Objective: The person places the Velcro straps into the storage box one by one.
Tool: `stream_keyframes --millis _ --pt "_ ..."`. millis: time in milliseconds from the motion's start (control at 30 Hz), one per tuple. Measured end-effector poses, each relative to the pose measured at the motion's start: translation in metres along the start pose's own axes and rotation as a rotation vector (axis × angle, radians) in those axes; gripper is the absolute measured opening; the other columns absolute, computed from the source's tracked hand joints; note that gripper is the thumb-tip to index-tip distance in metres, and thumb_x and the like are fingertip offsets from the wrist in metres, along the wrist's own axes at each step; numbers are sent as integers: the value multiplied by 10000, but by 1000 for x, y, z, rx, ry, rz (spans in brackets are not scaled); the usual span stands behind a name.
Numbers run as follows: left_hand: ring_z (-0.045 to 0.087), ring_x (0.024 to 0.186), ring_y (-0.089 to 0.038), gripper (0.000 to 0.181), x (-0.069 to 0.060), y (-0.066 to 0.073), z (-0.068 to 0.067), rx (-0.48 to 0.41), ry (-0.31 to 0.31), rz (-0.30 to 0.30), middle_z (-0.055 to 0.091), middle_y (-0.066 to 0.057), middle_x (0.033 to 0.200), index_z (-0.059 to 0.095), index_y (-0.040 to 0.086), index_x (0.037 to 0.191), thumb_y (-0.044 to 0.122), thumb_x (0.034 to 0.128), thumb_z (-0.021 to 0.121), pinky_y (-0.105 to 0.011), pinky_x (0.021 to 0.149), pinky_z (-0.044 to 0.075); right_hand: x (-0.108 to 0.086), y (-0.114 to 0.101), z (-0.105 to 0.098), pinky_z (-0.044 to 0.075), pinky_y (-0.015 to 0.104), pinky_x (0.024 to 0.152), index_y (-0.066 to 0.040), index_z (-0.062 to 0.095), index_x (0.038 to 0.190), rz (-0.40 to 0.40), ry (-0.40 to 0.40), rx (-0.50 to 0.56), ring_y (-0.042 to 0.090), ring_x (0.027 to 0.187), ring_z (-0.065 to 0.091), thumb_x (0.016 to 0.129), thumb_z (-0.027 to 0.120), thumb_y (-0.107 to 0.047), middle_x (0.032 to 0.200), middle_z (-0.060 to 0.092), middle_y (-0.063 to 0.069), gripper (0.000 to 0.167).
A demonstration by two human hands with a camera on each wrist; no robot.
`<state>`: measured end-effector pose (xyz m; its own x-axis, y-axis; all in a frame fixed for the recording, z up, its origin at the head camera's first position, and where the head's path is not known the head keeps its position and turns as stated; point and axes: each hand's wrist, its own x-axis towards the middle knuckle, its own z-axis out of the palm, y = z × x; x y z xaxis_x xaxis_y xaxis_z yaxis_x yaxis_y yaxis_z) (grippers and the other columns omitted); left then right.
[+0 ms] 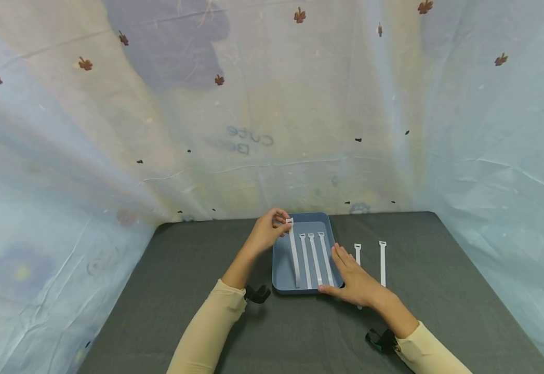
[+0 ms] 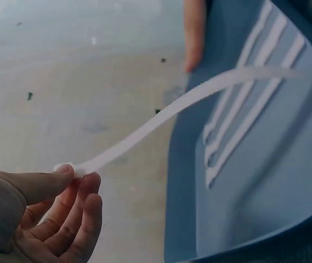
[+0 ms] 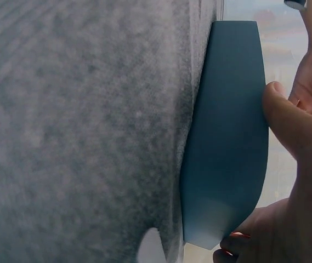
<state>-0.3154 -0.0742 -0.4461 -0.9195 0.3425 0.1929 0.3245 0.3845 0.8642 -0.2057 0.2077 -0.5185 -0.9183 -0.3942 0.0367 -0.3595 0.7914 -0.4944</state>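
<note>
A white cable tie with a slotted head is pinched near its head between the thumb and fingers of my left hand. Its strap bows through the air in the left wrist view, and the tail reaches down to the floor of the blue-grey tray. Three more white cable ties lie side by side in the tray, heads toward the far end. My right hand rests against the tray's near right corner, thumb at the front rim and fairly straight fingers along the right side.
Two white cable ties lie on the dark grey cloth right of the tray; the outer cable tie and the nearer one are partly behind my right hand and wrist. A patterned curtain hangs behind the table and at both sides.
</note>
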Motion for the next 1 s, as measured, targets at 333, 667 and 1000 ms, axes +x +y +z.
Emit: stream_keyframes --millis 333,667,1000 --pt "758 859 -308 143 22 -15 10 119 3 -50 707 -131 1007 652 15 1128 10 1010 733 -288 676 595 1 1 0 180 662 1289 68 128 1683 2 1 10 475 1630 99 951 688 -712 1773 48 262 1208" --pt "720 803 -252 150 34 -26 25 217 -2 -59 699 -117 912 658 9 1068 -40 962 752 -235 625 482 0 3 2 191 648 1293 69 138 1681 6 6 -5 457 1635 105 949 695 -707 1771 60 265 1203" --pt "602 692 -148 144 37 -35 39 356 -58 -92 635 -50 863 638 30 1115 4 1008 731 -246 594 452 0 1 3 197 648 1292 71 148 1679 5 11 3 456 1634 115 946 707 -698 1771 67 263 1201"
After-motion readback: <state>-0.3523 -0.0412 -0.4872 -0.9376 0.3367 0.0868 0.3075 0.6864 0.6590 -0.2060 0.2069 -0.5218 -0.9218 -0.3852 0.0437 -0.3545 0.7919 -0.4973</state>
